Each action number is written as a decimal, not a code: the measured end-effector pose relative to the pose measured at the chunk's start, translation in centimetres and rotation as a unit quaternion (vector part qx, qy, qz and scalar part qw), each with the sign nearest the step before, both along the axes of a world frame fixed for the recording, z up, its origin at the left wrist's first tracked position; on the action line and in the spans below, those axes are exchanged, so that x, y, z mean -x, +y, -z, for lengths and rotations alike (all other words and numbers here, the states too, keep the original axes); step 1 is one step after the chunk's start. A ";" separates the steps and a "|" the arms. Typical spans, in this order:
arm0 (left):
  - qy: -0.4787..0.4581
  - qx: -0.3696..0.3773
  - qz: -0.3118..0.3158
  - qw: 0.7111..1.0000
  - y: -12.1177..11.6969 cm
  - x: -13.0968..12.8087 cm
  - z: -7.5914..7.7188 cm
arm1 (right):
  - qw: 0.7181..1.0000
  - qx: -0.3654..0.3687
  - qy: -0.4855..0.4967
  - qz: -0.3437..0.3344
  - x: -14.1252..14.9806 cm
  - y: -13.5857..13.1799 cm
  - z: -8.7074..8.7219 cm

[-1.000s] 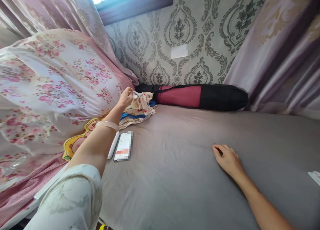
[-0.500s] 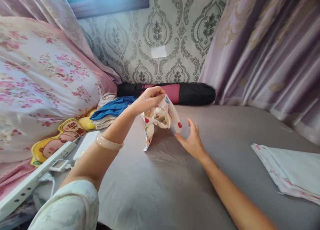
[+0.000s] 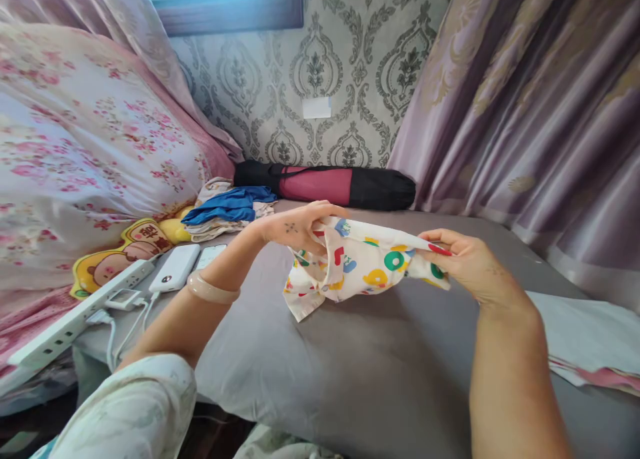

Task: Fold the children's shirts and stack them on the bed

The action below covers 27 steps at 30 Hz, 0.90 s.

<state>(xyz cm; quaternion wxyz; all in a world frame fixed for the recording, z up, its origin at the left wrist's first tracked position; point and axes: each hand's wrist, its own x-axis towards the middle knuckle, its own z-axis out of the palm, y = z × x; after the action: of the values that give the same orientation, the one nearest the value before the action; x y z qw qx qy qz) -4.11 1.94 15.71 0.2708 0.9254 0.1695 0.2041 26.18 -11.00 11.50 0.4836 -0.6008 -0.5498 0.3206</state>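
A small white shirt [image 3: 370, 266] with a red, yellow, green and blue print is stretched sideways between my two hands, just above the grey bed sheet [image 3: 350, 366]. My left hand [image 3: 307, 226] grips it near the neckband, with some fingers hidden in the cloth. At the other end, my right hand [image 3: 457, 256] pinches an edge of the shirt between thumb and fingers. One part of the shirt hangs down below my left hand, close to the sheet.
Left of my left arm lie a blue cloth [image 3: 230, 204] on folded clothes, a white power bank [image 3: 175, 267], a phone [image 3: 211, 254] and a power strip [image 3: 85, 316] with cables. A black and pink rolled bag [image 3: 320, 184] lies along the wall. Folded white fabric [image 3: 590, 332] rests at right.
My right hand has moved right and taken hold of the shirt, having been open beside it. The bunched shirt is now spread out, and my left hand sits a little lower.
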 end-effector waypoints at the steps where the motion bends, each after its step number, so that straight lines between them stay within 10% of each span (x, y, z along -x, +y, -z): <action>1: 0.001 0.000 0.006 1.000 -0.1 -0.3 0.6 | 1.000 0.023 0.003 -0.006 -0.3 -0.7 -0.1; 15: -0.109 0.293 0.002 0.950 -0.9 -7.5 11.0 | 0.975 0.195 -0.092 -0.056 -5.3 -4.8 5.8; 21: -0.089 0.263 0.019 0.961 -0.7 -9.3 10.4 | 0.951 0.023 -0.303 0.053 -3.3 -2.5 4.5; 27: -0.077 0.360 0.034 0.929 -0.4 -10.3 8.8 | 0.980 -0.006 -0.151 -0.132 2.8 1.8 3.1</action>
<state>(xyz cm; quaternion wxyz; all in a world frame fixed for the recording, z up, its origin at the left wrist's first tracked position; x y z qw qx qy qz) 6.19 1.53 6.93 0.6046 0.7526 0.1787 0.1903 23.43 -9.17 8.36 0.3522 -0.5617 -0.6925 0.2843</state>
